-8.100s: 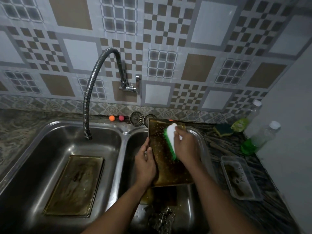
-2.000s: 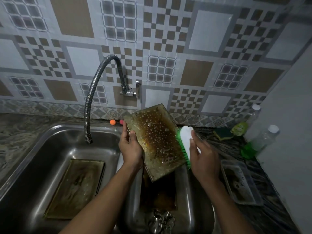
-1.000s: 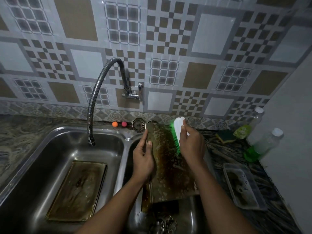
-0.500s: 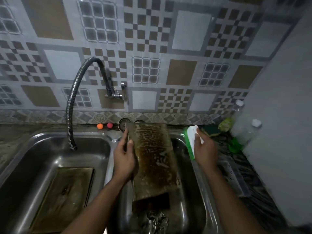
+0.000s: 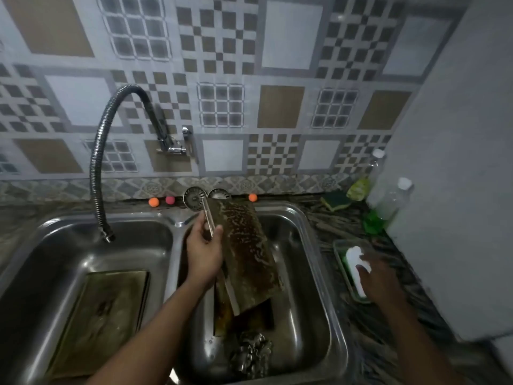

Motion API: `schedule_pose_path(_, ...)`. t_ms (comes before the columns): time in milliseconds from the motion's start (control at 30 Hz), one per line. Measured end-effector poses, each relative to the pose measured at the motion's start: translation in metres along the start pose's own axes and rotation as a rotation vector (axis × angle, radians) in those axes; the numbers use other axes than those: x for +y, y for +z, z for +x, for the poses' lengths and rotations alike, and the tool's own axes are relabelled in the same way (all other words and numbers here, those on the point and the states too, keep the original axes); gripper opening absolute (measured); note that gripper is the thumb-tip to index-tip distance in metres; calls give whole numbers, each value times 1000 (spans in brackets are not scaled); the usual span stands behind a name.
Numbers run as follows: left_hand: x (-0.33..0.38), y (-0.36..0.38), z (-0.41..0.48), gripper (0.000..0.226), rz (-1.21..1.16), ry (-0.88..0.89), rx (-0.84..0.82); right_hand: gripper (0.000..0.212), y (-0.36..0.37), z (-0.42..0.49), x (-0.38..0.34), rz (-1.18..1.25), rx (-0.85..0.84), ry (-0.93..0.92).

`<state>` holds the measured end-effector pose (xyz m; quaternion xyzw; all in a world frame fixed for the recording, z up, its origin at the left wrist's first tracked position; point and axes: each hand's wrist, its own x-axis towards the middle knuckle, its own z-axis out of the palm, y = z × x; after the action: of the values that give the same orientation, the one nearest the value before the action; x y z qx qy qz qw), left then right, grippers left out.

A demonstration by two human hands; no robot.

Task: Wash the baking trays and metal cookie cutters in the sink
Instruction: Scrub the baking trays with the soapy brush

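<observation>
Head view: left hand (image 5: 204, 252) gripped the left rim of the soapy tray (image 5: 247, 251), which was tilted over the right basin (image 5: 299, 315) with its long axis running away toward the wall. Right hand (image 5: 380, 276) held the brush (image 5: 355, 262) over the plastic tub (image 5: 340, 245), well right of the tray. Cutters (image 5: 251, 354) lay in the basin below.

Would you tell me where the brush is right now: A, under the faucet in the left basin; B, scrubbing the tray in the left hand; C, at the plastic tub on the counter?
C: the right hand holds the brush at the tub on the counter, apart from the tray gripped by the left hand.
</observation>
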<state>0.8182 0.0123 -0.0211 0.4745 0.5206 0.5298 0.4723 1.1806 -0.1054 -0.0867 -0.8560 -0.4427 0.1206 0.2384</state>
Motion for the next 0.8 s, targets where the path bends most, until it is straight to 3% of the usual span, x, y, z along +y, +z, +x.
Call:
schedule_pose_path(100,4,2,5,45,-12,-67,26,28,-9,-4,-30,-97,118,-69)
schedule_pose_path(167,7,4,7,38,8,-75,25,27,-11,-14,-78,129,110,-195)
schedule_pose_path(267,12,9,10,27,28,-95,23,38,4,-52,-158,370,-210,-311)
schedule_pose_path(367,17,15,9,20,21,-136,-3,69,28,-89,-203,298,-360,-453)
schedule_pose_path(533,32,22,8,31,-37,-95,-46,65,41,-106,-222,202,-239,-473)
schedule_pose_path(633,40,12,4,39,-39,-46,-109,61,44,-106,-225,284,-155,-445)
schedule_pose_path(800,13,-38,-10,44,366,132,-4,51,42,-108,-226,536,-56,-249)
